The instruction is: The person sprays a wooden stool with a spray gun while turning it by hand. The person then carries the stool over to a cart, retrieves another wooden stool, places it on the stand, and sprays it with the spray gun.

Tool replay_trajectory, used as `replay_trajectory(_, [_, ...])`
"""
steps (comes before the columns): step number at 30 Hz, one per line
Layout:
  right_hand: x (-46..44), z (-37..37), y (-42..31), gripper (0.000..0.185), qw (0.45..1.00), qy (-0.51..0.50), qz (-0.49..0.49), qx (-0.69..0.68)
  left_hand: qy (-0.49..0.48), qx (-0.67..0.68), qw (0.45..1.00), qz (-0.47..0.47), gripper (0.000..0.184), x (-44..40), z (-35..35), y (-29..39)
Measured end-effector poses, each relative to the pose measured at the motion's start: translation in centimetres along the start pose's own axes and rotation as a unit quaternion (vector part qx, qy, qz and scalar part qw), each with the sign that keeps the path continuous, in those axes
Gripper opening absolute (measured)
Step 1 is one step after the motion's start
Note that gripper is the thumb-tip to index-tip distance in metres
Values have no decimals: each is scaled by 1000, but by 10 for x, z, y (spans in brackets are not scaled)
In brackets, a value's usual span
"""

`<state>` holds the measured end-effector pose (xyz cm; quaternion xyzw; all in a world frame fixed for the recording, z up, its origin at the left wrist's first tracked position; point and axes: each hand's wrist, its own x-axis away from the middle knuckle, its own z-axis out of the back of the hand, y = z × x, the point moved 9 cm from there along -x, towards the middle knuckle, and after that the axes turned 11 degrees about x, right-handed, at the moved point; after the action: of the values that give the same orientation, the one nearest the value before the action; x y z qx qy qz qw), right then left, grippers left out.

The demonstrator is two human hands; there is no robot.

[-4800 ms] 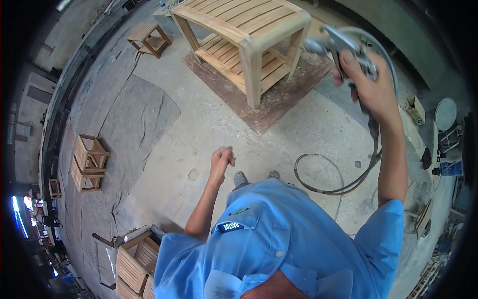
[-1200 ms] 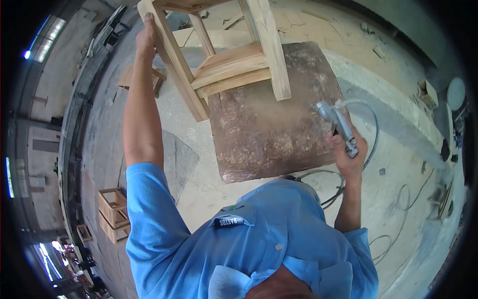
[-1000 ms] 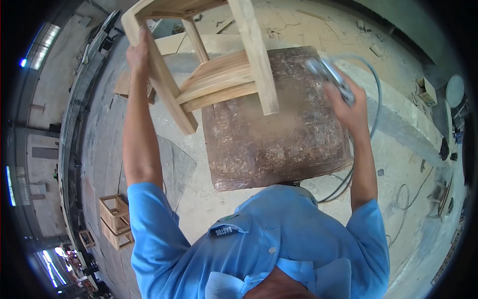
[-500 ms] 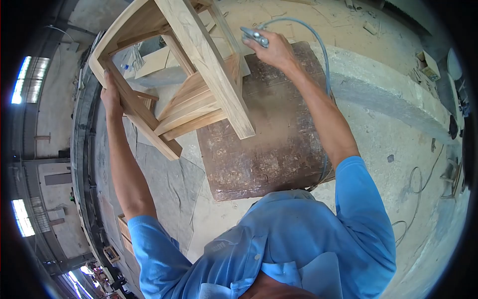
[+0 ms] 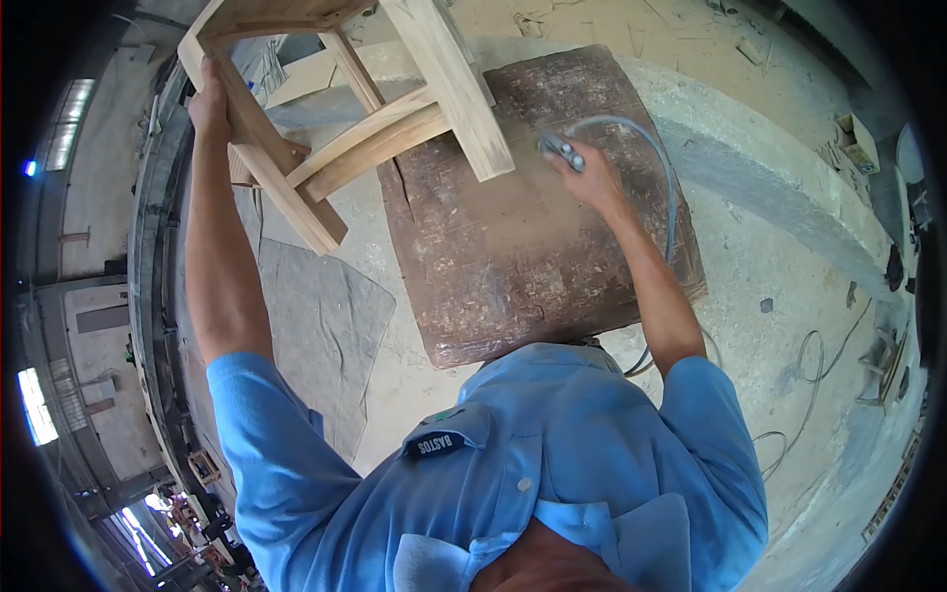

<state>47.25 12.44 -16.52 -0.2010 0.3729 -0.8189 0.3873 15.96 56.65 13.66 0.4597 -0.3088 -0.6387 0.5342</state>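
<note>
My left hand (image 5: 209, 104) grips the outer side of a pale, unfinished wooden chair frame (image 5: 449, 94), which is held tilted at the upper left. Its curved rails and thick legs show, while its far end runs out of the view at the top. In my right hand (image 5: 592, 178) is a metal air blow gun (image 5: 564, 151), with its nozzle pointing left toward the frame's nearest leg and apart from it. A grey-blue air hose (image 5: 663, 166) curves from the gun down the right side. Fine dust lies below the gun.
A worn brown padded work surface (image 5: 513, 296) lies in front of my body. Dark sheeting (image 5: 321, 316) covers floor at the left. A pale raised ledge (image 5: 760, 163) runs along the right, with a small box (image 5: 856, 143) beyond it. A thin cable (image 5: 817, 370) lies on the floor.
The chair frame has shifted up and away with my left hand and turned slightly. My right hand has brought the blow gun down and to the right, nearer my body.
</note>
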Motion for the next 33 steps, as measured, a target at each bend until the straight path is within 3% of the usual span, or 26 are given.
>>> replay_trajectory(4, [73,17,-7,44,992,16,-21,-120,-27,62,996,-55,98,-7,-1,4])
replay_trajectory(7, [135,40,-30,45,994,13,-27,-101,-45,66,995,-57,96,-30,-3,-9])
replay_trajectory(12, [194,98,-139,49,992,-17,121,13,-11,27,997,-78,96,-30,4,-9])
replay_trajectory(15, [198,153,-219,53,967,91,236,10,-11,59,994,-87,89,-19,7,-11])
replay_trajectory(17, [210,194,-283,52,901,203,380,47,-28,80,992,-92,85,15,16,3])
replay_trajectory(19, [218,222,-322,50,879,273,385,65,-10,55,995,-86,78,27,25,3])
replay_trajectory(22, [226,240,-346,47,852,353,366,129,-98,118,984,-86,83,28,19,-4])
replay_trajectory(24, [227,225,-337,45,880,309,343,109,-135,159,975,-75,79,32,16,-8])
replay_trajectory(28, [245,156,-249,46,941,187,272,76,-210,204,955,-36,76,39,15,-18])
replay_trajectory(30, [267,115,-180,45,982,111,128,88,-224,219,949,-19,73,50,20,-25])
replay_trajectory(33, [297,65,-122,48,994,87,58,-24,-217,233,948,-6,69,92,31,-23])
